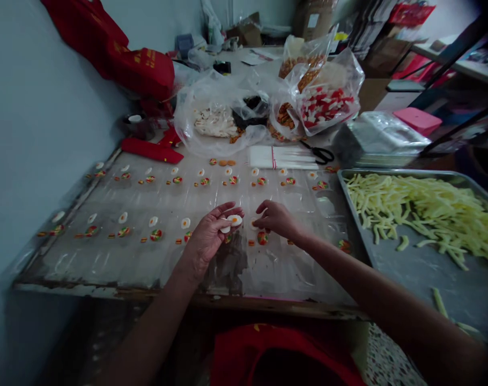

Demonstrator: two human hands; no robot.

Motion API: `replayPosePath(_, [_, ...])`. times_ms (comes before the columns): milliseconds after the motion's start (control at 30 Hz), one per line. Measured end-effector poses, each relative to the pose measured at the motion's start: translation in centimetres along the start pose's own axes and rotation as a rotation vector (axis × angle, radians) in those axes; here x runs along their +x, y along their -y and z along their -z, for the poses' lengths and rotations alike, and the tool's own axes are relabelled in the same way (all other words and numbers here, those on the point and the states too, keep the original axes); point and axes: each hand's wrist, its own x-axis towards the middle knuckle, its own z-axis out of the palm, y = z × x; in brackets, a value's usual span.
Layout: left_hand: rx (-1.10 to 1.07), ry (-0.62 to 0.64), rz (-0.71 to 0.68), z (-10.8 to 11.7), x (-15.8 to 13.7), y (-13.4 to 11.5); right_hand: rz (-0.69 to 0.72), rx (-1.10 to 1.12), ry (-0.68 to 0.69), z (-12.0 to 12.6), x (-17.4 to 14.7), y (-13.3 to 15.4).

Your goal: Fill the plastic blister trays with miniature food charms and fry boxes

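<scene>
Pale wall (pixel 35 118) at left, worn table (pixel 179 296), speckled floor (pixel 389 359), dim light.

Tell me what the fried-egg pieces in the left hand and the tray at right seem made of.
Fried-egg pieces: perhaps gummy candy or plastic; smooth white with orange centre, but the look leaves it open. Tray: probably metal, dull grey with a thin, paler rim.

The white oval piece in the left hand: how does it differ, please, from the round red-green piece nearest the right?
The oval piece is white with an orange centre; the round piece is red and green. The oval piece is held; the round piece lies on plastic.
</scene>
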Motion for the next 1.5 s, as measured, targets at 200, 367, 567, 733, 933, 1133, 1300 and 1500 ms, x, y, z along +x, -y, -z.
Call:
replayPosePath(200, [0.079, -0.032, -0.039, -0.4, 0.9, 0.8, 0.193, -0.034, -0.055, 1.3, -1.0, 1.0])
replayPosePath(367, [0.118, 0.009, -0.152, -2.5, 1.3, 2.3, 0.073, 0.409, 0.082, 0.4, -2.3, 1.0])
replayPosePath(567, [0.063, 0.004, -0.188, -5.0, 1.6, 2.8, 0.101, 0.683, -0.112, 3.2, -2.8, 1.4])
replayPosePath(733, [-0.02, -0.061, -0.095, -4.7, 1.9, 2.7, 0.06, 0.306, -0.096, 9.3, -3.0, -1.3])
replayPosePath(933, [-0.042, -0.018, -0.049, -5.7, 2.2, 4.1, -0.013, 0.055, -0.124, 8.6, -4.1, -4.5])
replayPosePath(1133, [-0.06, 0.013, -0.018, -6.6, 2.7, 4.6, 0.036, -0.228, -0.321, 6.9, -3.8, -4.6])
replayPosePath(1300, [-0.053, 0.066, 0.018, -7.3, 2.8, 5.1, 0.115, 0.002, -0.251, 7.2, -4.7, -3.3])
replayPosePath(1500, [-0.116, 0.142, 0.002, -11.4, 3.2, 6.3, 0.031, 0.573, -0.087, 8.2, -6.3, -2.1])
